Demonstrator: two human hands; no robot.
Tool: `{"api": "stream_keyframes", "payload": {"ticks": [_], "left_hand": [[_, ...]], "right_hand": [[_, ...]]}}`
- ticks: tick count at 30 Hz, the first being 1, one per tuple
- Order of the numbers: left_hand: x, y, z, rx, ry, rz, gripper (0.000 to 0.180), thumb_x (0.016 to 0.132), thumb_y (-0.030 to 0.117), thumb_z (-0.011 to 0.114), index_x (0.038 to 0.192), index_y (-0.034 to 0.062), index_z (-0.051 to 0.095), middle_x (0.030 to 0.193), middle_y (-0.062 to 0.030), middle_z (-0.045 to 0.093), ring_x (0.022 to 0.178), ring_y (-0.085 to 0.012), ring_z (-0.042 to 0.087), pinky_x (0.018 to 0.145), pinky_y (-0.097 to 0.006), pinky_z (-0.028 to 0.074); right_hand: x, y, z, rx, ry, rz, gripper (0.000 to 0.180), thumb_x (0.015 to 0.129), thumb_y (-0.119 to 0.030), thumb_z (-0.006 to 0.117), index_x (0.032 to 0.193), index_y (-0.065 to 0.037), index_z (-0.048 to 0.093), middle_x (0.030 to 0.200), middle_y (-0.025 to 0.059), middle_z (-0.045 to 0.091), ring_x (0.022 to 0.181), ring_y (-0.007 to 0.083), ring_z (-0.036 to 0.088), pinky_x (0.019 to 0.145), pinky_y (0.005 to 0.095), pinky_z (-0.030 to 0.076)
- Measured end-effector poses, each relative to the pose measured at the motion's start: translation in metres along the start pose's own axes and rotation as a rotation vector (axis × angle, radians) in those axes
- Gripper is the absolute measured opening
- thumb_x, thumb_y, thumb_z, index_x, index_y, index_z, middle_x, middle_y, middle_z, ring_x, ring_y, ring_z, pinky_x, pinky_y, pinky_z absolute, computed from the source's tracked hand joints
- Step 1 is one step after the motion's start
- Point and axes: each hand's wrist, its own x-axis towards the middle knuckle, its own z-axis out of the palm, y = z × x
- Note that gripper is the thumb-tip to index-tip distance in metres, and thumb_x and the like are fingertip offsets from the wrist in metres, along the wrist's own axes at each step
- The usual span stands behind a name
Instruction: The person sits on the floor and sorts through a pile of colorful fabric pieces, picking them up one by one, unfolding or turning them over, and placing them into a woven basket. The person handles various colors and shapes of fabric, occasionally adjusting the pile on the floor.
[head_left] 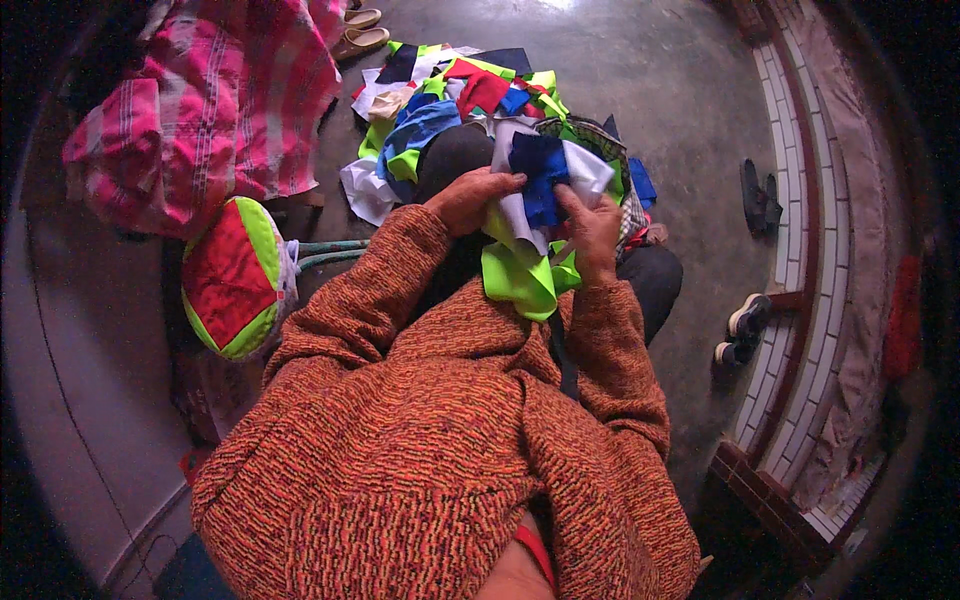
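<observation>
Over my lap, a dark blue fabric piece [541,172] is stretched between both hands, with a white fabric piece [588,172] beside its right edge. My left hand [470,200] pinches the left side of the blue piece, thumb on top. On its right side, the fingers of my right hand [594,230] are closed, the thumb pressed on the cloth near where blue meets white. A pale grey-white strip [516,222] hangs below the blue piece. Under it, a lime green fabric piece [522,280] drapes over my lap. Whether these pieces are joined, I cannot tell.
A heap of coloured fabric scraps [480,90] lies on the floor ahead. To the left are a pink checked cloth [215,110] and a red-and-green round padded piece [235,275]. Tan shoes [360,42] stand beyond; dark shoes [748,316] sit by a white-tiled ledge [790,210] at right.
</observation>
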Motion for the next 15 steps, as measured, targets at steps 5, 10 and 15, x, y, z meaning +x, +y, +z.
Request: {"api": "stream_keyframes", "payload": {"ticks": [5,10,15], "left_hand": [[0.006,-0.003,-0.006,-0.082,-0.030,0.056,0.036,0.089,0.024,0.046,0.118,0.0046,0.046,0.105,-0.0109,0.059,0.093,-0.0233,0.060,0.082,-0.038,0.049],[0.002,-0.002,-0.010,-0.103,-0.093,0.067,0.037,0.088,0.027,0.046,0.119,0.0058,0.045,0.104,-0.0111,0.058,0.091,-0.0234,0.060,0.079,-0.039,0.050],[-0.001,0.005,-0.001,-0.052,-0.144,0.105,0.041,0.091,0.028,0.044,0.123,0.0034,0.043,0.101,-0.0121,0.057,0.090,-0.0213,0.059,0.079,-0.035,0.049]], "right_hand": [[-0.001,-0.017,-0.020,0.204,0.116,-0.144,0.022,0.080,-0.018,0.066,0.095,-0.004,0.060,0.082,0.0011,0.060,0.064,0.0085,0.055,0.052,0.0229,0.046],[0.004,-0.024,-0.039,0.506,0.068,-0.209,0.033,0.083,-0.025,0.062,0.107,-0.004,0.055,0.096,0.0084,0.060,0.085,0.0204,0.059,0.069,0.0340,0.052],[0.007,-0.033,-0.068,0.675,0.070,-0.169,0.048,0.085,-0.038,0.055,0.118,-0.005,0.047,0.107,0.0121,0.056,0.093,0.0268,0.057,0.081,0.0403,0.048]]}}
